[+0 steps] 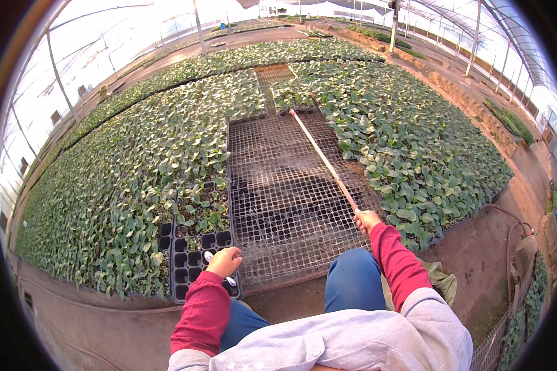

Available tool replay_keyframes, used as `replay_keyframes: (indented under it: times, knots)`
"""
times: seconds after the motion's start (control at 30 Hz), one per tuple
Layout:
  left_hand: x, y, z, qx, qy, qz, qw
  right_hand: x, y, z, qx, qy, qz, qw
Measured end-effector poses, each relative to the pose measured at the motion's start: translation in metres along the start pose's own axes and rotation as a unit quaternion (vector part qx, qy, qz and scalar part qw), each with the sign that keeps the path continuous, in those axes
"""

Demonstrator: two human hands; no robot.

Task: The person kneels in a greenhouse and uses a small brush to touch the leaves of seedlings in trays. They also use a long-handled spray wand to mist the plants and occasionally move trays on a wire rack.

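Observation:
My right hand (367, 221) is closed around the near end of a long thin stick (325, 160). The stick's far end, with something reddish-white on it, touches the front of a tray of leafy seedlings (294, 95) across the wire mesh bench (283, 195). My left hand (225, 262) hangs over the right edge of a black cell tray (195, 257), its fingers loosely curled; whether it holds anything cannot be told. A white object, perhaps a spoon (208, 256), shows on both sides of this hand. The near cells of that tray are bare, and a few seedlings stand farther back.
Dense seedling trays cover the bench at left (120, 185) and right (413, 162). A hose (508, 241) and green cloth (441, 280) lie at the right. Wire fencing (496, 329) stands at the lower right, metal posts (393, 28) farther off.

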State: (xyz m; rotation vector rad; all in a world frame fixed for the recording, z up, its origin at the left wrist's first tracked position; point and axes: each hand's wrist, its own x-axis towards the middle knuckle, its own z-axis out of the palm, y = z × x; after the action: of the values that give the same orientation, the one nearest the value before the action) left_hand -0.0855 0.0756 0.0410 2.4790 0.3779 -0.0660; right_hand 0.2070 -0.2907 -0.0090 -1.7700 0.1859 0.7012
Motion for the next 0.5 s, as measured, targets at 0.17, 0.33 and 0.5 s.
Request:
replay_keyframes:
  times: [0.17,0.33,0.5]
  knots:
    - [-0.002,0.005,0.002,0.024,-0.008,0.056,0.998,0.011,-0.01,0.005,-0.038,0.008,0.0,0.999]
    - [-0.005,0.021,0.007,0.029,-0.024,0.106,0.994,0.021,-0.022,0.003,-0.043,0.032,0.001,0.999]
    - [-0.009,0.036,0.005,0.032,-0.039,0.109,0.993,0.072,-0.055,0.019,-0.07,0.08,-0.013,0.994]
